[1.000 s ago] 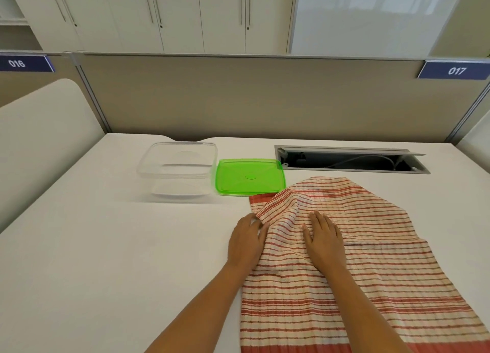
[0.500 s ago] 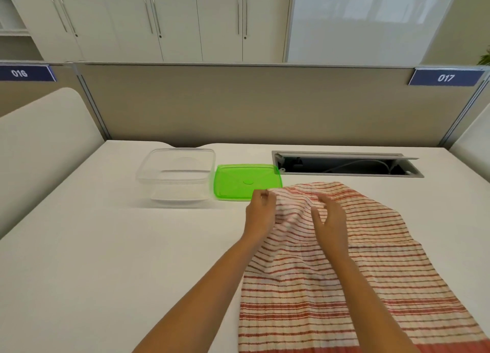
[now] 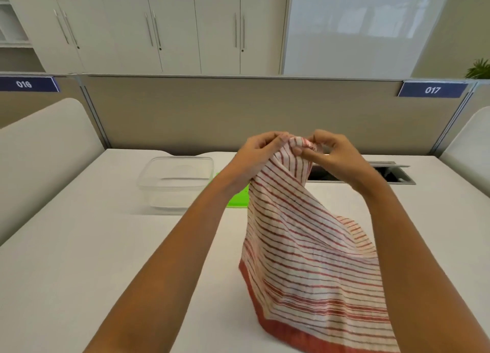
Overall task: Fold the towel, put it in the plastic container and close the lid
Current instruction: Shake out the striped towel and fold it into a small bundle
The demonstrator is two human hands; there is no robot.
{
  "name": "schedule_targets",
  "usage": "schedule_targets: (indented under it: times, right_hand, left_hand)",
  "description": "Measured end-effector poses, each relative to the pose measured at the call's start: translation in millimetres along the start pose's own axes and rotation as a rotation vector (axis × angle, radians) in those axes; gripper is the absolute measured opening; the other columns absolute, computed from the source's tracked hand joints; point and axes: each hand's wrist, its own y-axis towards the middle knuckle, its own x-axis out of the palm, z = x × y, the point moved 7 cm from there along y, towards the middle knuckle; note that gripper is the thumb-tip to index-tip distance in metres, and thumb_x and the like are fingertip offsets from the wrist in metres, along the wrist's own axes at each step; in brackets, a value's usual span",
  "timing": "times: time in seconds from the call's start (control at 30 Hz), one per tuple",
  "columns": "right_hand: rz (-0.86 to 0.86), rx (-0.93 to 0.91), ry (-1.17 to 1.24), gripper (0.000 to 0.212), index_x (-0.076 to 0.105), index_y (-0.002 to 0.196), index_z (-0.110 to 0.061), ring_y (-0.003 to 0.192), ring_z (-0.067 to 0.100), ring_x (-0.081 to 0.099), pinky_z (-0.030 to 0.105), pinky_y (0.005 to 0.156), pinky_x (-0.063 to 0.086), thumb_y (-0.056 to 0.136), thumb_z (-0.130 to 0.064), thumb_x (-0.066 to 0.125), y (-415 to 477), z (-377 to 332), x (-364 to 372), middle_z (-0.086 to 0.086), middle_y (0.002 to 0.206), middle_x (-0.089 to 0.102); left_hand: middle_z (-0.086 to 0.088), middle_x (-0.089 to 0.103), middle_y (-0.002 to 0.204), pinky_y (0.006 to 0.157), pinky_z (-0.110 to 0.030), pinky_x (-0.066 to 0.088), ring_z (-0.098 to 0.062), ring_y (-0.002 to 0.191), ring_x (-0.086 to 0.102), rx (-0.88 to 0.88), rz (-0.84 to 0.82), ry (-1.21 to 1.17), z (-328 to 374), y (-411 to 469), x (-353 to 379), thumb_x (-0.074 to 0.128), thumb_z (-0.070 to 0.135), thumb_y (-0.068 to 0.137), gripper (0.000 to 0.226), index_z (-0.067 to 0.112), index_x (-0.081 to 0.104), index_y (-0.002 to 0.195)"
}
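Observation:
A red-and-white striped towel (image 3: 305,252) hangs lifted above the white table, its lower red-bordered edge trailing toward me. My left hand (image 3: 258,151) and my right hand (image 3: 334,154) pinch its top edge close together, high over the far part of the table. A clear plastic container (image 3: 175,185) stands open and empty at the far left. The green lid (image 3: 238,197) lies flat just right of the container, mostly hidden by my left forearm and the towel.
The white table (image 3: 79,260) ends at a beige partition (image 3: 185,114) behind the container. An open cable slot (image 3: 397,176) is set into the table at the far right, partly behind my right hand. Curved white side panels stand at both edges.
Both hands went from pressing flat on the towel to pinching its far edge and lifting it high off the table. The towel now hangs instead of lying spread.

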Motion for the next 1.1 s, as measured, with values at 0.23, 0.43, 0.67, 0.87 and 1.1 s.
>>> schedule_targets:
  times: [0.23, 0.43, 0.67, 0.87, 1.1]
  right_hand:
    - [0.459, -0.132, -0.159, 0.019, 0.063, 0.092, -0.011, 0.070, 0.002, 0.054, 0.013, 0.065, 0.048, 0.080, -0.024, 0.070, -8.5, -12.7, -76.3, 0.006, 0.082, 0.060]
    - [0.634, -0.102, -0.117, 0.054, 0.067, 0.098, -0.015, 0.092, 0.031, 0.061, 0.047, 0.081, 0.055, 0.066, -0.058, 0.063, -37.4, -12.1, -118.5, 0.005, 0.090, 0.064]
    - [0.618, -0.057, 0.065, 0.032, 0.068, 0.079, -0.038, 0.092, 0.033, 0.067, 0.052, 0.076, 0.058, 0.057, -0.060, 0.072, -57.6, 0.6, -137.1, -0.014, 0.074, 0.069]
    - [0.583, -0.126, 0.674, 0.016, 0.065, 0.086, -0.028, 0.078, 0.008, 0.065, 0.035, 0.082, 0.056, 0.076, -0.040, 0.071, -54.5, 12.9, -142.0, -0.011, 0.078, 0.070]
    - [0.807, 0.271, -0.084, 0.033, 0.069, 0.106, -0.009, 0.081, 0.014, 0.059, 0.024, 0.076, 0.044, 0.080, -0.030, 0.069, -28.4, 25.0, -102.6, 0.009, 0.097, 0.071]
  left_hand:
    - [0.009, 0.059, 0.069, 0.063, -0.017, 0.040, -0.001, 0.066, 0.053, -0.090, -0.146, 0.536, -22.3, -16.0, -34.2, 0.070, 0.027, 0.079, 0.005, 0.025, 0.066, 0.077]
    - [0.010, 0.064, 0.063, 0.058, -0.014, 0.043, -0.002, 0.061, 0.057, -0.204, 0.063, 0.670, -56.3, -39.9, -119.3, 0.074, 0.032, 0.075, 0.006, 0.031, 0.071, 0.069]
    - [0.001, 0.074, 0.077, 0.065, -0.014, 0.056, -0.009, 0.070, 0.068, -0.070, 0.432, 0.101, -35.3, -68.7, -194.4, 0.075, 0.018, 0.070, 0.003, 0.017, 0.077, 0.073]
    - [0.003, 0.076, 0.095, 0.081, -0.034, 0.059, -0.014, 0.092, 0.071, 0.130, 0.226, -0.464, 2.1, -70.6, -195.8, 0.063, 0.051, 0.068, 0.042, 0.020, 0.070, 0.095]
    - [0.019, 0.069, 0.053, 0.065, -0.019, 0.053, 0.002, 0.054, 0.061, -0.087, 0.718, 0.145, -6.0, -40.3, -187.9, 0.075, 0.023, 0.074, 0.036, 0.004, 0.070, 0.105]
